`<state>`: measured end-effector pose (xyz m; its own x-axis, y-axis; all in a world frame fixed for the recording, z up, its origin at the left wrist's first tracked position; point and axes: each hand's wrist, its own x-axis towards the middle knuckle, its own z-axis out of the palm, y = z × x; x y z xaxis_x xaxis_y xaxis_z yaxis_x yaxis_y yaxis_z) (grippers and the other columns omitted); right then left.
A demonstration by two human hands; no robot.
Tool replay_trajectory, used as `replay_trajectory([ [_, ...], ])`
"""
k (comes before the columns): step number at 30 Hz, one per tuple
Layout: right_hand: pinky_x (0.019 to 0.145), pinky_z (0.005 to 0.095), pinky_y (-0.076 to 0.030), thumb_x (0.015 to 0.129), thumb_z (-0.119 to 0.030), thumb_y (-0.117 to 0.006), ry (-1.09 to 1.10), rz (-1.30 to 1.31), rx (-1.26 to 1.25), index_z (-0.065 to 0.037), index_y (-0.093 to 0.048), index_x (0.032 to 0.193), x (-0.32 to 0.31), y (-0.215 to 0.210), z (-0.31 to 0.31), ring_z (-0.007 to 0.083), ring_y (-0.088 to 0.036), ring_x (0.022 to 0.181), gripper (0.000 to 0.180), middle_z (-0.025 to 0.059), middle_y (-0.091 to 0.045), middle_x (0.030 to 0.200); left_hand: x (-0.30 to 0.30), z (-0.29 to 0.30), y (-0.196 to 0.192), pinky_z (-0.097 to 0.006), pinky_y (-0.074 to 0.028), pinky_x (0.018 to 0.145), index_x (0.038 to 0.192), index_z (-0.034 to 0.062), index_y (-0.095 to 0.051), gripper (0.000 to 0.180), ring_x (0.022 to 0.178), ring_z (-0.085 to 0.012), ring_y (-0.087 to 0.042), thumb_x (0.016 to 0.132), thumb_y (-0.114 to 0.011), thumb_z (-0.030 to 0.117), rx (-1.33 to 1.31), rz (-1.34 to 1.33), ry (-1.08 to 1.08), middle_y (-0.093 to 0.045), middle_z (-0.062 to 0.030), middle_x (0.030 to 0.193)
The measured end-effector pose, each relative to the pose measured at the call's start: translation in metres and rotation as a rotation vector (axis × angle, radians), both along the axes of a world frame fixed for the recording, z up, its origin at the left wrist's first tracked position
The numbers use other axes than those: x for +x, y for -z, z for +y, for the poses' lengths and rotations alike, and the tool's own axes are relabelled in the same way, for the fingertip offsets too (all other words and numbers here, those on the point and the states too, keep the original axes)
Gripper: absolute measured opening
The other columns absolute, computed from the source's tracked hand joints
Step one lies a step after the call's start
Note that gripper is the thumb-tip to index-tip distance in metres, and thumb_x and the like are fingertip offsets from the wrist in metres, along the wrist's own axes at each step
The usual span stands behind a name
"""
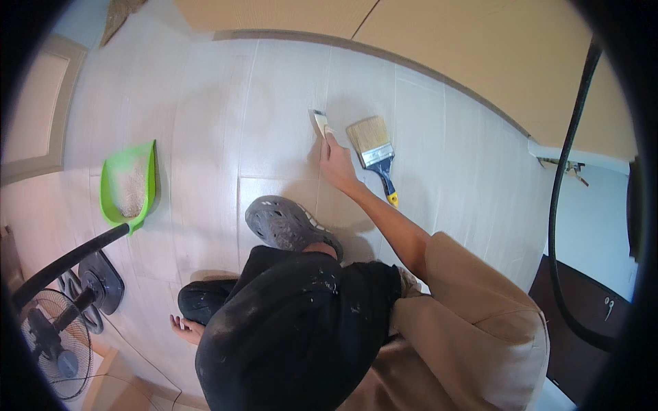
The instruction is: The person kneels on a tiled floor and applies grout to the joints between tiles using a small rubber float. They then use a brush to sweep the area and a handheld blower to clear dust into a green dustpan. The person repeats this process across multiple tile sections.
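Observation:
I crouch on a pale tiled floor [205, 137]. My right hand [336, 163] reaches forward and grips a small scraper [319, 122], whose blade end presses on a tile joint. Just to the right of that hand lies a wide paintbrush [373, 147] with pale bristles, a metal ferrule and a dark handle with a yellow tip. My left hand [185, 330] rests low on the floor beside my knee, fingers curled, palm partly hidden by my dark trousers. My grey clog [288, 225] stands on the floor in front of me.
A green dustpan [130, 185] holding dust lies at the left, with a long black handle. A standing fan [58, 329] sits at the lower left. A black hose [565, 205] hangs at the right. A beige wall [480, 48] runs along the far edge.

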<state>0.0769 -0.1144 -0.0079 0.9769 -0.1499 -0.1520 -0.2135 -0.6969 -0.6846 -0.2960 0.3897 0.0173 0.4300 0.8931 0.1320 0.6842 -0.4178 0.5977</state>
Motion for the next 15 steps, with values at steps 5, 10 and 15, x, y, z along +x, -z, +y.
replay_trajectory([
  [5,0.065,0.0584,-0.052,0.105,-0.018,-0.046,0.038,-0.041,-0.047,0.007,-0.057,0.128,0.023,0.006,-0.01,0.0507,-0.067,0.073,0.036,0.0333,-0.065,0.077,0.019,-0.018,-0.013,-0.04,-0.052,0.098,0.142,0.0045,-0.056,0.043,0.122,-0.0314,-0.061,0.1,-0.046,0.004,-0.053,0.061,0.013,-0.061,-0.0218,0.131],
  [10,0.067,0.0587,-0.051,0.105,-0.018,-0.046,0.035,-0.131,-0.032,0.006,-0.059,0.123,0.031,0.018,-0.016,0.0518,-0.066,0.075,0.032,0.0339,-0.065,0.079,0.012,-0.02,-0.014,-0.041,-0.05,0.1,0.143,0.007,-0.056,0.042,0.12,-0.0322,-0.061,0.102,-0.045,0.007,-0.049,0.015,0.009,-0.061,-0.021,0.134],
  [15,0.069,0.0599,-0.05,0.104,-0.015,-0.046,0.05,-0.091,-0.043,0.006,-0.058,0.119,0.05,0.003,-0.006,0.0523,-0.066,0.081,0.029,0.0335,-0.065,0.082,0.019,-0.024,-0.02,-0.042,-0.049,0.101,0.144,0.0082,-0.056,0.042,0.12,-0.0317,-0.061,0.103,-0.046,0.01,-0.044,0.055,0.011,-0.061,-0.021,0.135],
])
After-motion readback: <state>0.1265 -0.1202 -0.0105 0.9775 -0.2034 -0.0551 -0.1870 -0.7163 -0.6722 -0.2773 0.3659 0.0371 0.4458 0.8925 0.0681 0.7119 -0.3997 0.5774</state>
